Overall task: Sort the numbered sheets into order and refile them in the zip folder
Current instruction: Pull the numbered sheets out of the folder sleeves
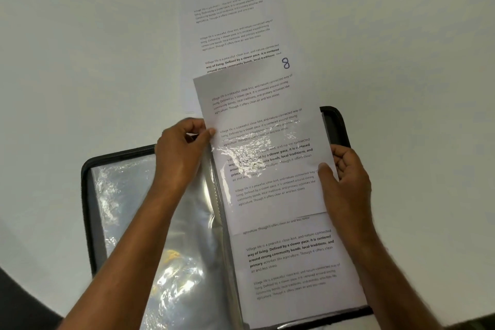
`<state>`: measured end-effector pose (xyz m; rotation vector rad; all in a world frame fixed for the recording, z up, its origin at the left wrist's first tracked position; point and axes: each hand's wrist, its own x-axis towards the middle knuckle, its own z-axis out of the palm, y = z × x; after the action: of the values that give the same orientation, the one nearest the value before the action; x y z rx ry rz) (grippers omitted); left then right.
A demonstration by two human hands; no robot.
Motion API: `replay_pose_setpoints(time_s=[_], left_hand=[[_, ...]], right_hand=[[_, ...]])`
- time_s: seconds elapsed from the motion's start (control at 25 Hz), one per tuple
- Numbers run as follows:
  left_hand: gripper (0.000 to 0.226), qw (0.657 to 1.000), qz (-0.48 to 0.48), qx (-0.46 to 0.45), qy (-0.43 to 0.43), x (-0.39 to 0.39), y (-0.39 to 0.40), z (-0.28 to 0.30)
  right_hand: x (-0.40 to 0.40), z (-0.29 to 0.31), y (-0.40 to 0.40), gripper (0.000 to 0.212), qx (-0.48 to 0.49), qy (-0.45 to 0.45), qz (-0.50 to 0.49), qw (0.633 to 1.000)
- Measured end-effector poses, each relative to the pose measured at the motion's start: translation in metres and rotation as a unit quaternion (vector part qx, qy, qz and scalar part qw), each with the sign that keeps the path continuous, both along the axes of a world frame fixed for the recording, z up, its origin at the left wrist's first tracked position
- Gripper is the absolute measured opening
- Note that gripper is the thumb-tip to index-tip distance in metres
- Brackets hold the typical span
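The black zip folder with clear plastic sleeves [92, 182] lies open on the white table [80, 61]. Halfway into its right-hand sleeve sits the white printed sheet numbered 8 [257, 104]. Left hand [180, 153] pinches the sheet's left edge, right hand [345, 174] pinches its right edge. Beyond the folder, the white sheet numbered 9 [230, 16] lies flat.

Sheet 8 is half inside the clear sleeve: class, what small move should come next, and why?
Probably slide sheet 8 further down into the sleeve. Both the left hand and right hand pinch its edges, and its top half, with the number, juts beyond the zip folder.
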<state>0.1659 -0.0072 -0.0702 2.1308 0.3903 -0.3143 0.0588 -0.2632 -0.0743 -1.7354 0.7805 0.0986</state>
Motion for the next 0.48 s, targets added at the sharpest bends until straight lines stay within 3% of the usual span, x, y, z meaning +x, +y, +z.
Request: replay_pose_setpoints(time_s=[0.12,0.48], left_hand=[[0.008,0.999,-0.014,0.040,-0.025,-0.004,-0.001,-0.004],[0.011,0.990,0.089,-0.069,-0.080,0.065,-0.019,0.007]], right_hand=[[-0.001,0.002,0.000,0.025,0.003,-0.004,0.002,1.000],[-0.001,0.005,0.000,0.029,0.006,-0.006,-0.002,1.000]])
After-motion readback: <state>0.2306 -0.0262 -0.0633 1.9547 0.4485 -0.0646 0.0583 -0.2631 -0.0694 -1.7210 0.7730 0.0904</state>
